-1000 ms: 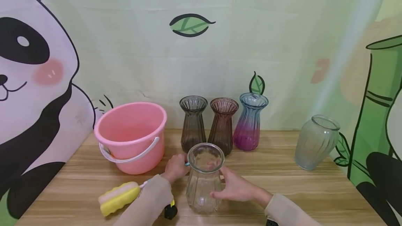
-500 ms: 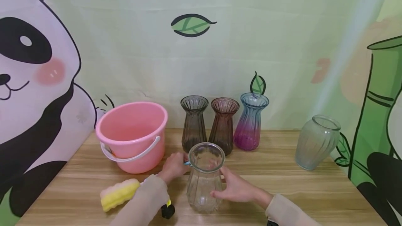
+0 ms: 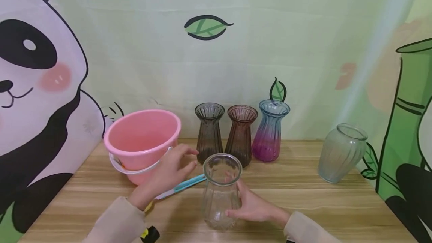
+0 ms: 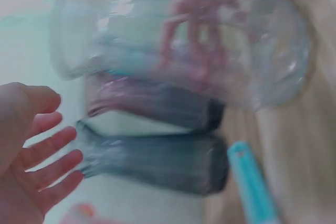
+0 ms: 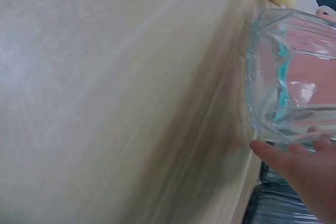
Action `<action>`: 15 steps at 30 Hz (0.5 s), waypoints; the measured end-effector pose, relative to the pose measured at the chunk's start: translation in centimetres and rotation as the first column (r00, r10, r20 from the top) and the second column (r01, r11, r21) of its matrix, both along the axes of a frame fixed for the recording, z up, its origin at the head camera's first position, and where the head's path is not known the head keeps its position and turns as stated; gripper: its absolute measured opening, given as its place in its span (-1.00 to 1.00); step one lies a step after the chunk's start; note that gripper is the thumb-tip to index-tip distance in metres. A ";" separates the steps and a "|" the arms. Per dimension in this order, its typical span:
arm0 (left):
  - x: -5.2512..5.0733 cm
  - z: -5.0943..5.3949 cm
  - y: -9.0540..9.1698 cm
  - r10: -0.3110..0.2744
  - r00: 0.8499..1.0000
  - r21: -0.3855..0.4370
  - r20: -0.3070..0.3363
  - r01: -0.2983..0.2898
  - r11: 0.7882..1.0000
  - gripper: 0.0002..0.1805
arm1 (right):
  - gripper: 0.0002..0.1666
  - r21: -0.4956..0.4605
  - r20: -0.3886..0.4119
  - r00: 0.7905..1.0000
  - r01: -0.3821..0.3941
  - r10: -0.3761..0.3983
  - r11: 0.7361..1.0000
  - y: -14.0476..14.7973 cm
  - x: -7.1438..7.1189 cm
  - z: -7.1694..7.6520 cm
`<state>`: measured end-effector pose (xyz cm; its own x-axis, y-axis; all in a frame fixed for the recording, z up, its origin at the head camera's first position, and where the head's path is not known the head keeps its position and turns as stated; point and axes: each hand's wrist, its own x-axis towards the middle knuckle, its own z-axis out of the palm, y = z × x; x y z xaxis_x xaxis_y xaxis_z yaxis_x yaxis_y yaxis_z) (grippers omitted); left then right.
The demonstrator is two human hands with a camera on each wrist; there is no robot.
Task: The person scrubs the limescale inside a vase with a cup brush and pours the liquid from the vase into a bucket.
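A clear glass vase stands upright at the front middle of the table. My right hand holds its right side, thumb in front and fingers behind, seen through the glass. My left hand is off to the left, fingers spread and holding nothing, in front of the pink bucket. Below it lies a sponge brush with a blue-and-white handle; the forearm hides most of its yellow head. In the left wrist view my left hand appears with fingers apart, away from the vase.
Behind stand a grey vase, a brown vase and a blue-to-purple vase. Farther right is a frosted clear vase. A printed cloth hangs behind the wooden table.
My left hand has let go of the brush handle and risen leftward, its fingers opening. The brush lies on the table. My right hand stays on the clear vase.
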<state>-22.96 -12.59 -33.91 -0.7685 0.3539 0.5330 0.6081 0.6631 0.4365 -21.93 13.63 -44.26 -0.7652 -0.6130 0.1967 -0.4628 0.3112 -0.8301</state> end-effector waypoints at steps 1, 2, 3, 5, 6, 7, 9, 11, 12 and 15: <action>0.3 0.7 -0.7 0.009 1.000 0.007 -0.030 -0.009 1.000 -0.75 | 0.17 -0.001 0.006 1.000 0.009 -0.009 1.000 0.0 0.0 -0.1; 0.4 1.3 -1.5 0.018 0.998 0.018 -0.060 -0.017 1.000 -0.77 | 0.18 0.002 0.013 1.000 0.021 -0.021 1.000 -0.1 0.0 -0.2; 0.6 1.9 -2.4 0.026 0.996 0.028 -0.083 -0.023 0.999 -0.78 | 0.19 0.004 0.017 0.999 0.032 -0.032 0.999 -0.1 0.0 -0.3; 0.7 3.0 -4.2 0.062 0.989 0.043 -0.132 -0.057 0.997 -0.80 | 0.18 0.000 0.027 0.998 0.048 -0.048 0.999 -0.3 0.1 -0.3; 0.7 3.4 -5.1 0.081 0.984 0.050 -0.161 -0.074 0.996 -0.81 | 0.18 0.002 0.030 0.998 0.057 -0.057 0.998 -0.3 0.1 -0.3; 0.7 3.8 -6.1 0.107 0.978 0.055 -0.181 -0.098 0.994 -0.81 | 0.17 0.002 0.030 0.998 0.063 -0.063 0.998 -0.4 0.1 -0.3; 0.5 4.4 -8.0 0.166 0.967 0.055 -0.193 -0.158 0.986 -0.80 | 0.17 0.008 0.035 0.997 0.075 -0.075 0.997 -0.5 0.2 -0.2; 0.2 4.7 -9.9 0.233 0.958 0.049 -0.165 -0.228 0.972 -0.78 | 0.18 0.017 0.034 0.996 0.086 -0.086 0.996 -0.6 0.3 -0.1; 0.1 4.7 -10.8 0.268 0.953 0.039 -0.142 -0.265 0.964 -0.76 | 0.18 0.022 0.030 0.995 0.090 -0.091 0.996 -0.6 0.4 0.0; -0.3 4.3 -13.3 0.365 0.930 0.004 -0.047 -0.365 0.931 -0.69 | 0.17 0.029 0.020 0.994 0.106 -0.107 0.994 -0.8 0.5 -0.1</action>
<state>-23.22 -25.92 -29.58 -0.8195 0.0562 0.5703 0.3434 0.8449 0.4102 -21.46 12.81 -44.32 -0.8303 -0.5328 0.1634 -0.4077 0.3809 -0.8299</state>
